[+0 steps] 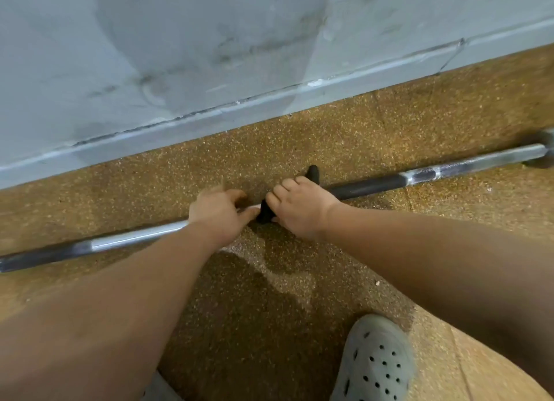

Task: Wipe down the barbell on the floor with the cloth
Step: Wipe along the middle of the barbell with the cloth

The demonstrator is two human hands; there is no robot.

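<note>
A long steel barbell lies across the speckled brown floor, running from lower left to upper right, with dark grip sections and shiny bare parts. My right hand is closed over a black cloth wrapped around the bar's middle; a cloth end sticks up behind the fingers. My left hand is blurred, just left of the cloth, over the bar with fingers curled near it. Whether it grips the bar is unclear.
A grey scuffed wall with a baseboard runs parallel close behind the bar. The barbell's sleeve collar shows at the right edge. My foot in a grey perforated clog stands on the floor near me.
</note>
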